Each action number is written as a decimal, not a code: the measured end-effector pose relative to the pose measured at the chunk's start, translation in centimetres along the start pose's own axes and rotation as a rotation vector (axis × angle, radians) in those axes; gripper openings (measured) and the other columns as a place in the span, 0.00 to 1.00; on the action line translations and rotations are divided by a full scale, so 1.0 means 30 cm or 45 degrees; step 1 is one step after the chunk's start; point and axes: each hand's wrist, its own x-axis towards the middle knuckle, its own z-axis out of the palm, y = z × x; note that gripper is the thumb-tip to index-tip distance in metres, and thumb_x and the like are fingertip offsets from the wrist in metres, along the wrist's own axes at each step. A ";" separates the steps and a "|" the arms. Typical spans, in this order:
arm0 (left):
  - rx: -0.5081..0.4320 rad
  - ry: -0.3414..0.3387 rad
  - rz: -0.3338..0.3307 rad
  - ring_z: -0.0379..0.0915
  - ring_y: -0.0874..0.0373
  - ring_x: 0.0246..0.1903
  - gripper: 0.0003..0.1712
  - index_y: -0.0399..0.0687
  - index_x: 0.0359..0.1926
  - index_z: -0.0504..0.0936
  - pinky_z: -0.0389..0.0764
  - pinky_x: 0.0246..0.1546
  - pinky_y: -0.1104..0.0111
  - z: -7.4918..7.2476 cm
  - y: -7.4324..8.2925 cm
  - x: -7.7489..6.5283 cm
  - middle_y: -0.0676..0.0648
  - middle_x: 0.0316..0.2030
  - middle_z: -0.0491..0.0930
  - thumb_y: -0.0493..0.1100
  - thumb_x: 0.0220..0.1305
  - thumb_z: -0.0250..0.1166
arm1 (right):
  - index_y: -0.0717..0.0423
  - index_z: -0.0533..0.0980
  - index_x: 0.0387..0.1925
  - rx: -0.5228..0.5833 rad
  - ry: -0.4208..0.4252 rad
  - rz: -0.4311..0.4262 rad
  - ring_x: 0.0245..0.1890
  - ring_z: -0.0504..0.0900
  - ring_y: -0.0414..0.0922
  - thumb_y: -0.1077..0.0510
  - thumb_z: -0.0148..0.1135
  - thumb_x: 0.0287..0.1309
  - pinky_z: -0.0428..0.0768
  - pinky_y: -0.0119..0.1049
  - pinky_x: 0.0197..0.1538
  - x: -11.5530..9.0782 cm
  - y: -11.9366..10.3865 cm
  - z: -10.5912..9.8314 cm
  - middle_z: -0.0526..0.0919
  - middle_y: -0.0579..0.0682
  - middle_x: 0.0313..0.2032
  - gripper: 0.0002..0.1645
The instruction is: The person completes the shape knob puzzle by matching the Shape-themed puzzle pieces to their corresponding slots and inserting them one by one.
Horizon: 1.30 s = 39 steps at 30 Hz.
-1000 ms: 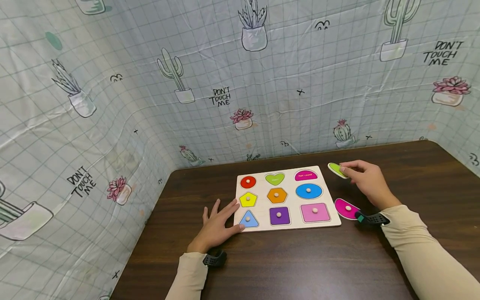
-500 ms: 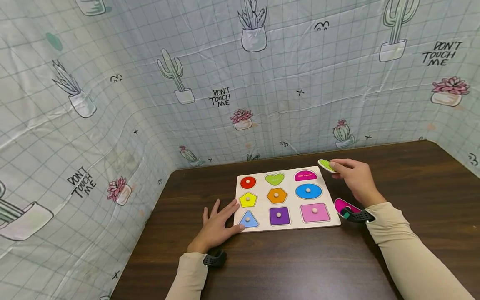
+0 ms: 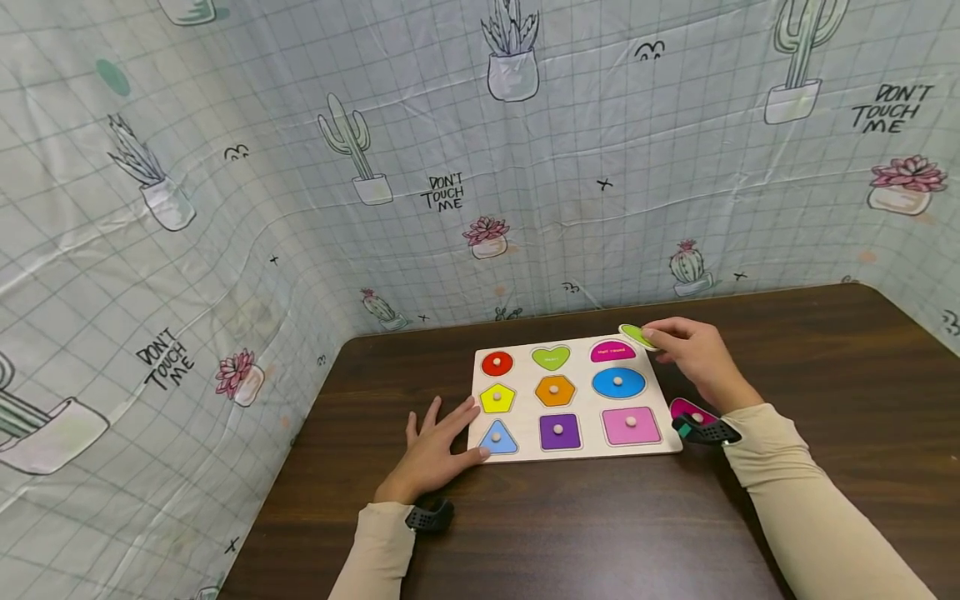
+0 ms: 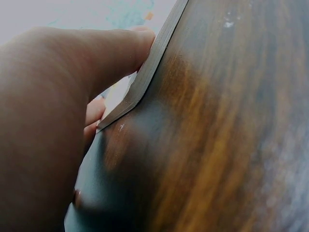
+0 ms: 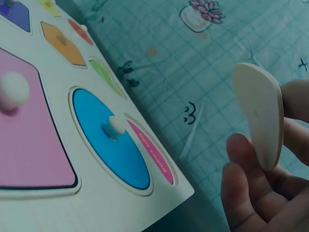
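Observation:
My right hand [image 3: 696, 354] pinches a green heart-shaped puzzle piece [image 3: 633, 334] above the far right corner of the white puzzle board [image 3: 521, 367]. In the right wrist view the pale back of that heart piece [image 5: 256, 106] shows, tilted and apart from the board. My left hand [image 3: 427, 460] rests at the board's near left corner with fingers spread, the thumb [image 4: 125, 46] lying on its edge. The board's heart recess [image 3: 551, 358] and half-round recess [image 3: 612, 352] bear printed words and no knobs. Knobbed pieces such as the blue oval [image 3: 618, 383] sit in the others.
A magenta half-round piece [image 3: 687, 408] lies on the dark wooden table [image 3: 570, 525] just right of the board, partly hidden by the right wristband [image 3: 705, 431]. A cactus-print cloth [image 3: 420, 267] hangs behind and beside the table.
My right hand has carried the green heart piece leftward, from right of the board to over its far right corner. The right forearm now covers part of the magenta piece. My left hand stays put.

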 end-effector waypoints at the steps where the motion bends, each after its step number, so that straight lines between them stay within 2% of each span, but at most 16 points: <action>1: -0.001 0.001 -0.001 0.33 0.39 0.77 0.43 0.62 0.75 0.65 0.26 0.66 0.34 -0.001 -0.001 -0.001 0.59 0.76 0.56 0.69 0.64 0.61 | 0.66 0.78 0.56 -0.001 -0.021 0.000 0.48 0.77 0.50 0.41 0.60 0.69 0.81 0.31 0.44 0.002 -0.003 0.004 0.81 0.43 0.45 0.32; 8: 0.011 -0.002 -0.017 0.33 0.40 0.77 0.43 0.62 0.76 0.64 0.25 0.66 0.34 0.001 -0.007 -0.006 0.60 0.76 0.55 0.69 0.64 0.61 | 0.67 0.78 0.55 0.025 -0.133 0.003 0.47 0.77 0.45 0.44 0.60 0.69 0.82 0.38 0.48 0.014 -0.032 0.047 0.81 0.53 0.50 0.30; 14: 0.006 -0.003 -0.016 0.33 0.40 0.77 0.43 0.62 0.76 0.64 0.25 0.67 0.34 0.002 -0.003 -0.002 0.60 0.76 0.55 0.69 0.64 0.60 | 0.66 0.79 0.55 0.032 -0.180 0.052 0.51 0.78 0.52 0.43 0.61 0.69 0.81 0.38 0.51 0.019 -0.054 0.090 0.79 0.59 0.54 0.29; 17: 0.009 -0.015 -0.013 0.33 0.40 0.77 0.43 0.63 0.76 0.64 0.25 0.67 0.34 0.002 0.001 -0.001 0.60 0.76 0.55 0.69 0.64 0.60 | 0.66 0.78 0.54 0.041 -0.181 0.054 0.52 0.78 0.56 0.44 0.61 0.70 0.81 0.37 0.51 0.021 -0.055 0.104 0.78 0.60 0.54 0.29; 24: 0.011 -0.008 -0.001 0.34 0.39 0.77 0.43 0.62 0.76 0.65 0.26 0.66 0.33 -0.002 0.005 0.002 0.60 0.76 0.56 0.69 0.64 0.61 | 0.69 0.78 0.53 0.098 -0.185 0.070 0.52 0.77 0.54 0.45 0.61 0.70 0.82 0.34 0.50 0.024 -0.050 0.133 0.79 0.60 0.54 0.29; 28: 0.017 -0.009 -0.003 0.34 0.39 0.77 0.43 0.62 0.76 0.65 0.26 0.67 0.34 -0.004 0.003 0.000 0.60 0.76 0.56 0.69 0.64 0.61 | 0.69 0.78 0.53 0.103 -0.191 0.092 0.52 0.78 0.56 0.47 0.61 0.70 0.81 0.33 0.49 0.025 -0.055 0.155 0.79 0.60 0.53 0.27; 35: 0.010 -0.015 0.006 0.33 0.39 0.77 0.43 0.61 0.76 0.65 0.26 0.66 0.33 0.001 0.002 0.005 0.59 0.76 0.56 0.69 0.64 0.60 | 0.65 0.80 0.52 0.000 -0.207 0.111 0.49 0.80 0.58 0.47 0.61 0.70 0.80 0.39 0.50 0.035 -0.054 0.177 0.82 0.61 0.50 0.24; 39: 0.019 -0.020 -0.008 0.33 0.40 0.77 0.43 0.62 0.76 0.64 0.26 0.66 0.33 0.001 -0.002 0.006 0.59 0.76 0.55 0.70 0.64 0.59 | 0.65 0.80 0.52 -0.007 -0.220 0.112 0.49 0.80 0.58 0.47 0.60 0.71 0.80 0.39 0.50 0.045 -0.049 0.188 0.83 0.61 0.49 0.24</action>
